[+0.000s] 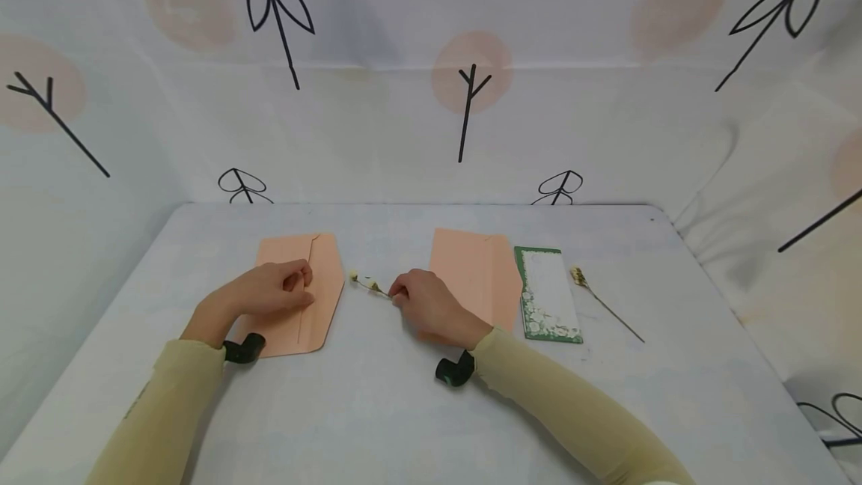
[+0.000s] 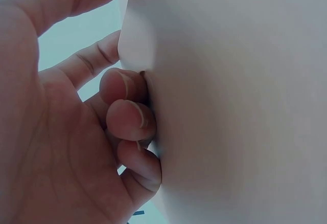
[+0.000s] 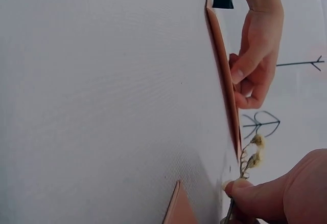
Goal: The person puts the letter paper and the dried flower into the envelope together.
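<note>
A peach envelope (image 1: 323,313) lies at left on the table. Over its seam my left hand (image 1: 269,287) rests, several fingers curled against the paper. The left wrist view shows these curled fingers (image 2: 130,119) touching the envelope's pale surface (image 2: 235,106); whether they pinch its edge is unclear. My right hand (image 1: 434,305) pinches the thin stem of a dried flower sprig (image 1: 364,281) between thumb and fingertips. The sprig's small yellowish heads (image 3: 255,152) point towards the left envelope. Below this hand and forearm lies a second peach envelope (image 1: 494,275), partly covered.
A white card with a green floral border (image 1: 551,294) lies right of the second envelope, touching or nearly touching its pointed flap. Farther right is another dried flower (image 1: 602,304) with a long stem. A patterned cloth (image 1: 377,133) hangs behind the white table (image 1: 350,425).
</note>
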The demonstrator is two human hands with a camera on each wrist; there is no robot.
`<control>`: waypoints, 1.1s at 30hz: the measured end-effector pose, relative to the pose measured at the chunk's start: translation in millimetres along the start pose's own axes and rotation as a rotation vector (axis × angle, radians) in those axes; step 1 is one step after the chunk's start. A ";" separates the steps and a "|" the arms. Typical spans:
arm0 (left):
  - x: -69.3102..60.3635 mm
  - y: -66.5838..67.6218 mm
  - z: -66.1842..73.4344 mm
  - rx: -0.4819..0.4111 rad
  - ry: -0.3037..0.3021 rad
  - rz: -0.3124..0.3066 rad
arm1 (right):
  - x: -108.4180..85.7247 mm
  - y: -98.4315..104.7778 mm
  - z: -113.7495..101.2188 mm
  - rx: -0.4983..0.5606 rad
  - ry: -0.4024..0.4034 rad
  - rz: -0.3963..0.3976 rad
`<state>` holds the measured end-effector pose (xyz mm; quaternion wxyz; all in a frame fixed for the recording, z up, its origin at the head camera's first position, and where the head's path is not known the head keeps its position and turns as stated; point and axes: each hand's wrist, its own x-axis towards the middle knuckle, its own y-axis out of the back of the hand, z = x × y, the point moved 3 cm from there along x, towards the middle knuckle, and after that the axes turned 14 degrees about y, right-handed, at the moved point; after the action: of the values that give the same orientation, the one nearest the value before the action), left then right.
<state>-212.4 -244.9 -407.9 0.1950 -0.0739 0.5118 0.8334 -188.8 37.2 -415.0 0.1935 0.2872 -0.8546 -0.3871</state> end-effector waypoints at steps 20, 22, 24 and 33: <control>1.1 0.2 -2.2 0.013 -0.008 0.002 | 7.1 11.9 -9.3 -0.010 0.014 0.032; 1.7 -0.3 -3.3 0.011 -0.007 0.001 | 10.4 12.2 -9.6 -0.013 0.012 0.034; 1.6 -0.3 -3.5 0.009 -0.003 0.001 | 13.3 12.8 -10.1 -0.005 0.015 0.039; 0.9 0.3 -3.3 0.021 -0.009 0.006 | 22.5 13.0 -13.6 0.118 0.000 0.044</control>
<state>-213.6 -247.8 -409.5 0.1956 -0.0664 0.5198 0.8289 -202.8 22.2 -394.0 0.1845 0.2792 -0.8819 -0.3319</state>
